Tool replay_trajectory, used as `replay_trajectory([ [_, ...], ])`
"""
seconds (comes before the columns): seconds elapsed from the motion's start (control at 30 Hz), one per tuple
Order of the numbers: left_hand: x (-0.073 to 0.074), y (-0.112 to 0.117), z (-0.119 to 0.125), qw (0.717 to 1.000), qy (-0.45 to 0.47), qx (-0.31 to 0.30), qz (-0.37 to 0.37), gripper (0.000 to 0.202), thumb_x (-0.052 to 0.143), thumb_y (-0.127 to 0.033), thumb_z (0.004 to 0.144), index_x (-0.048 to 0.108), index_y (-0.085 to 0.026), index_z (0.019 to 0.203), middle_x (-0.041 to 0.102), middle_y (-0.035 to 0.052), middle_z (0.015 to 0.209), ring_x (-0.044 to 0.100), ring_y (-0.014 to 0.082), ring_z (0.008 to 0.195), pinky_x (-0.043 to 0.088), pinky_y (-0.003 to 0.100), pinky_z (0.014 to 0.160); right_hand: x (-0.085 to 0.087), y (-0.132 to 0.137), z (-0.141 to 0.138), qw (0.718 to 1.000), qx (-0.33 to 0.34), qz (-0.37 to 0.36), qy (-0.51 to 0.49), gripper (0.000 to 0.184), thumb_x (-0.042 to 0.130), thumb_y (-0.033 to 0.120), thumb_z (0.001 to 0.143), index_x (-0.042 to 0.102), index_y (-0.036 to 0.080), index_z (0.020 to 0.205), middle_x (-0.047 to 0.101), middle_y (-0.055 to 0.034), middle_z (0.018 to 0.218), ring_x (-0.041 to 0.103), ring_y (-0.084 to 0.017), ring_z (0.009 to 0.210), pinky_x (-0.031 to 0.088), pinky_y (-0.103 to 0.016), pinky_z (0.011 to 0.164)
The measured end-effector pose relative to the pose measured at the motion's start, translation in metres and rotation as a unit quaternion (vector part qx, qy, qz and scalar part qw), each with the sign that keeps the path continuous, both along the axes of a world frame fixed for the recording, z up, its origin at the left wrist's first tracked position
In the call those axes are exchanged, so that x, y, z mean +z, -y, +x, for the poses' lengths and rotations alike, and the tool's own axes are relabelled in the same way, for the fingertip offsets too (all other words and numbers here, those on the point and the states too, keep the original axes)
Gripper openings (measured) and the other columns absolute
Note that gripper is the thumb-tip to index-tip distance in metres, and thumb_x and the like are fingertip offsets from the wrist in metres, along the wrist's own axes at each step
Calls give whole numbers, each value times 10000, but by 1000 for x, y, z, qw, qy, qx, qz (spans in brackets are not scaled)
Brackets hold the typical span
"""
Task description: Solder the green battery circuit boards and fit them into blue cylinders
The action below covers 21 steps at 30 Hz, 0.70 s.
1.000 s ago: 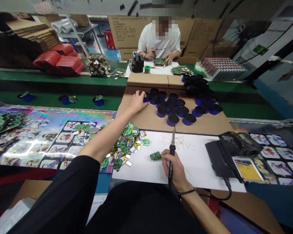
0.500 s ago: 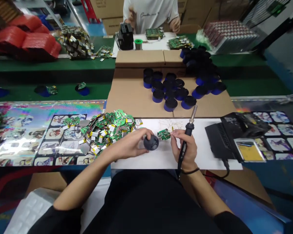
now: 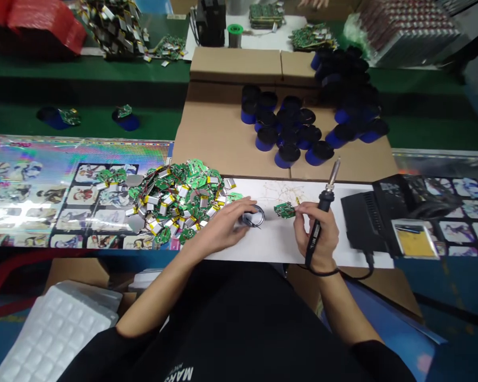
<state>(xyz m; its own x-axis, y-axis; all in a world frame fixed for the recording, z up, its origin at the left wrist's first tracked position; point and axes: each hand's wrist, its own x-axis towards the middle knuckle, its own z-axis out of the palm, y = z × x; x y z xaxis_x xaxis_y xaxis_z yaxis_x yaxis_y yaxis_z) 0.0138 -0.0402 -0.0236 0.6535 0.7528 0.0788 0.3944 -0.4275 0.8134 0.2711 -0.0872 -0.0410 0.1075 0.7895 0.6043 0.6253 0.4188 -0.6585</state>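
My left hand point(image 3: 231, 225) is closed round a small round dark housing point(image 3: 262, 217), its rim and a lighter middle showing. A thin dark wire seems to stick out beside it. In my right hand point(image 3: 319, 236) is a soldering iron point(image 3: 314, 239) with a black handle, its metal tip pointing up and away from me. The thumb and forefinger of the same hand pinch a green circuit board point(image 3: 283, 210) by its right end, just right of the housing and apart from it. Left of my left hand lies a heap of circuit boards with batteries point(image 3: 183, 199).
Several blue-and-black cups point(image 3: 287, 155) stand on a cardboard sheet point(image 3: 211, 127) ahead. A black soldering station point(image 3: 360, 225) and a yellow sponge tray point(image 3: 414, 241) are at the right. Thin wires point(image 3: 282, 190) lie on the white work surface point(image 3: 271, 244). Another person's hand point(image 3: 314, 2) shows at the top.
My left hand has turned the housing: its flat black face showed before, its rim and lighter middle now. My right hand still holds the iron and board. The whole view has shifted.
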Motion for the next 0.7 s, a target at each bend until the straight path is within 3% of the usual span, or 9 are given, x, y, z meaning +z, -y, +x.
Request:
replay_trajectory([
  [0.07, 6, -8, -5, 999, -11, -29, 15, 382, 670, -195, 971, 621, -297, 1336, 503, 88, 1611, 448, 295, 1534, 411, 547, 1258, 4, 2, 1, 1000, 1, 1, 16, 322, 648, 83, 919, 647, 279, 1175, 706, -55, 1057, 736, -219, 963, 656, -434, 861],
  [0.13, 8, -11, -8, 999, -14, -8, 51, 247, 690, -275, 989, 714, -296, 1233, 487, 92, 1620, 486, 308, 1488, 440, 547, 1218, 9, 4, -1, 999, 10, 2, 34, 325, 645, 69, 919, 649, 271, 1174, 716, -54, 1043, 742, -214, 944, 661, -424, 853],
  [0.27, -1, -2, -5, 990, 53, 81, 99, 127, 656, -298, 1022, 779, -269, 1006, 682, 83, 1344, 630, 264, 1230, 506, 507, 1091, 14, 6, -11, 997, 60, -6, 54, 349, 628, 57, 937, 654, 278, 1206, 722, -56, 1036, 746, -212, 944, 668, -427, 856],
  [0.33, -7, 5, -3, 984, 111, 137, 24, 127, 642, -313, 1033, 742, -236, 1028, 744, 83, 1171, 685, 230, 1074, 559, 428, 961, 12, 4, -17, 994, 100, -9, 45, 396, 622, 39, 935, 665, 296, 1232, 713, -57, 1038, 739, -202, 933, 670, -393, 825],
  [0.4, -13, 11, -1, 963, 176, 176, -103, 165, 632, -356, 1038, 689, -201, 1041, 763, 77, 1002, 715, 201, 924, 572, 349, 833, 7, -1, -23, 990, 140, -6, 34, 430, 628, 22, 923, 685, 305, 1242, 702, -57, 1040, 733, -189, 914, 669, -356, 802],
  [0.5, -17, 15, 0, 929, 229, 193, -216, 223, 669, -403, 1014, 660, -180, 1015, 730, 57, 868, 702, 176, 806, 553, 292, 750, -3, -13, -30, 982, 188, -4, 34, 428, 639, 24, 915, 707, 301, 1235, 692, -55, 1041, 733, -184, 901, 666, -339, 796],
  [0.57, -17, 16, -1, 936, 218, 203, -189, 207, 654, -386, 1022, 690, -183, 1038, 711, 64, 926, 670, 159, 790, 533, 277, 724, -9, -21, -33, 977, 208, -1, 47, 435, 622, 19, 916, 703, 299, 1239, 696, -56, 1055, 737, -198, 918, 670, -362, 796],
  [0.7, -13, 15, -4, 971, 156, 177, -46, 197, 622, -297, 1037, 729, -236, 1191, 639, 90, 1177, 606, 144, 833, 518, 268, 709, -16, -31, -34, 974, 225, 7, 40, 447, 592, 28, 926, 685, 330, 1242, 727, -40, 1118, 747, -258, 1057, 664, -504, 931],
])
